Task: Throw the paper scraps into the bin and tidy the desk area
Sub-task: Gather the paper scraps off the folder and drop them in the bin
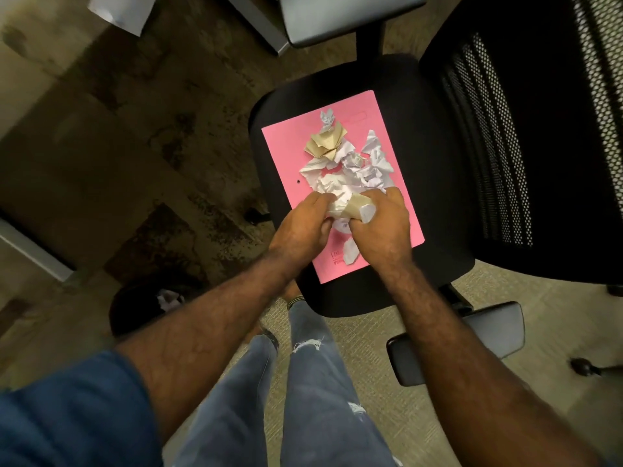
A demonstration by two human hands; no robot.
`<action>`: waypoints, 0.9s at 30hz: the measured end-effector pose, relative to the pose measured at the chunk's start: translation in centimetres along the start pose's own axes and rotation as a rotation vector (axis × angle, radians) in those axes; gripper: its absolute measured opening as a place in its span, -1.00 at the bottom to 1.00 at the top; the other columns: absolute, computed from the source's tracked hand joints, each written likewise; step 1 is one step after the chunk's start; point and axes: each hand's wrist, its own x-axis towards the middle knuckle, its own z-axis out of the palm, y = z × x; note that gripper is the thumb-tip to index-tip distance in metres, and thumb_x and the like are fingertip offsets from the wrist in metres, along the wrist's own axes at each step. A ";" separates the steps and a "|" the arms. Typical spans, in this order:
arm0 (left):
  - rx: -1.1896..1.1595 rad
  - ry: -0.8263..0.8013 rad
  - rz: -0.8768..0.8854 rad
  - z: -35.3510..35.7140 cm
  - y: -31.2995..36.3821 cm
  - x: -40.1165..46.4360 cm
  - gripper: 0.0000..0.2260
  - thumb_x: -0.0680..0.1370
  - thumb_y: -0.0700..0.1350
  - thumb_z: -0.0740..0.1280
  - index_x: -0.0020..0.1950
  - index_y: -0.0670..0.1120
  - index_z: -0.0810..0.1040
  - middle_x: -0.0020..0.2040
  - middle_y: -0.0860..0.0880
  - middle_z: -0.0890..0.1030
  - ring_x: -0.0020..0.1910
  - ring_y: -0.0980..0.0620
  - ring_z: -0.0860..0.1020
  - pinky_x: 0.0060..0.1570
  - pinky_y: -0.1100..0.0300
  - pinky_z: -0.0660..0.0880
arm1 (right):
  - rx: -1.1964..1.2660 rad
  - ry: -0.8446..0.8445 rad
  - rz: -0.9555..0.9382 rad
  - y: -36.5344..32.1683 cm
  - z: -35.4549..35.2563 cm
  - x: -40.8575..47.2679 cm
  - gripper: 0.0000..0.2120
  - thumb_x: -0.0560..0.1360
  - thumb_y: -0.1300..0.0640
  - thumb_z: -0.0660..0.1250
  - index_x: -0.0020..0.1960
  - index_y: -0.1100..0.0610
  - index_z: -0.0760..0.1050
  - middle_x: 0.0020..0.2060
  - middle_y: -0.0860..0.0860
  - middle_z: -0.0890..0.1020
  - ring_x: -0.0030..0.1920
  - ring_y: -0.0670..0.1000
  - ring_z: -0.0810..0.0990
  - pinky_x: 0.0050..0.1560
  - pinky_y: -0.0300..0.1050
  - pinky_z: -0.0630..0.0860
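A pink folder (286, 156) lies flat on the seat of a black office chair (428, 136). On it sits a heap of crumpled white and tan paper scraps (347, 156). My left hand (300, 227) and my right hand (384, 227) press together at the near end of the heap, both closed around a bunch of crumpled paper (350, 207). One small white scrap (350, 252) lies on the folder under my hands. A dark round bin (148, 305) stands on the floor at the lower left, with white paper visible inside.
The chair's mesh back (526, 136) rises on the right, with grey armrests at the top (344, 18) and lower right (478, 335). A grey desk edge (30, 251) shows at the left. My jeans-clad legs stand between bin and chair on carpet.
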 end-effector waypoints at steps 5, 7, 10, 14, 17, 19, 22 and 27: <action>-0.061 0.046 0.018 -0.1 -0.2 -1.3 -0.74 0.61 -0.20 0.37 0.30 -0.15 0.56 0.12 -0.10 0.60 0.07 -0.07 0.57 0.06 0.19 0.46 | 0.054 0.038 -0.002 -0.7 -0.4 -1.0 -0.64 0.43 0.22 0.51 0.22 0.16 0.60 0.16 0.05 0.53 0.09 0.00 0.57 0.08 -0.14 0.55; -0.103 0.070 0.017 -0.2 -0.7 -1.9 -0.73 0.62 -0.17 0.38 0.33 -0.13 0.55 0.16 -0.08 0.60 0.09 -0.05 0.60 0.11 0.14 0.56 | 0.064 0.055 -0.012 -1.0 -0.4 -1.5 -0.66 0.43 0.22 0.52 0.20 0.16 0.61 0.14 0.06 0.54 0.07 0.00 0.56 0.08 -0.13 0.55; -0.146 0.115 -0.007 -0.3 -1.4 -2.9 -0.68 0.64 -0.11 0.40 0.39 -0.11 0.52 0.23 -0.07 0.59 0.11 -0.03 0.64 0.13 -0.02 0.64 | 0.052 0.083 -0.037 -1.3 -0.3 -2.3 -0.67 0.43 0.22 0.53 0.18 0.16 0.61 0.10 0.01 0.52 0.03 -0.08 0.51 0.00 -0.36 0.44; -0.173 0.188 -0.047 -0.8 -2.2 -3.9 -0.67 0.63 -0.12 0.43 0.39 -0.13 0.54 0.22 -0.08 0.60 0.10 -0.01 0.64 0.11 0.00 0.66 | 0.076 0.110 -0.056 -1.8 0.0 -3.1 -0.67 0.43 0.21 0.55 0.16 0.15 0.61 0.09 -0.03 0.51 0.01 -0.14 0.49 -0.08 -0.61 0.36; -0.227 0.231 -0.077 -1.2 -3.1 -4.7 -0.67 0.62 -0.14 0.43 0.38 -0.15 0.55 0.22 -0.11 0.61 0.09 -0.02 0.65 0.10 -0.03 0.66 | 0.067 0.135 -0.095 -2.6 0.5 -3.5 -0.70 0.42 0.22 0.55 0.13 0.16 0.62 0.09 0.02 0.54 0.02 -0.08 0.52 -0.05 -0.65 0.30; -0.242 0.260 -0.092 -1.4 -3.8 -5.4 -0.68 0.62 -0.15 0.44 0.37 -0.14 0.56 0.21 -0.10 0.61 0.05 -0.01 0.65 0.10 -0.02 0.65 | 0.057 0.133 -0.113 -3.3 0.8 -3.8 -0.71 0.43 0.21 0.56 0.13 0.14 0.62 0.10 0.01 0.54 0.02 -0.11 0.51 -0.05 -0.64 0.32; -0.247 0.308 -0.099 -1.6 -5.3 -6.6 -0.68 0.61 -0.16 0.45 0.37 -0.13 0.57 0.20 -0.07 0.61 0.04 0.04 0.63 0.09 0.01 0.65 | 0.054 0.103 -0.145 -4.5 1.6 -4.2 -0.71 0.44 0.20 0.54 0.14 0.11 0.61 0.11 -0.01 0.54 0.04 -0.12 0.51 -0.04 -0.60 0.37; -0.289 0.412 -0.171 -1.7 -8.3 -8.9 -0.68 0.61 -0.18 0.45 0.36 -0.11 0.58 0.20 -0.05 0.60 -0.02 0.21 0.57 0.05 0.18 0.65 | -0.013 0.071 -0.261 -6.7 4.6 -5.3 -0.73 0.44 0.18 0.53 0.11 0.07 0.60 0.06 -0.04 0.54 0.02 -0.15 0.50 0.04 -0.25 0.52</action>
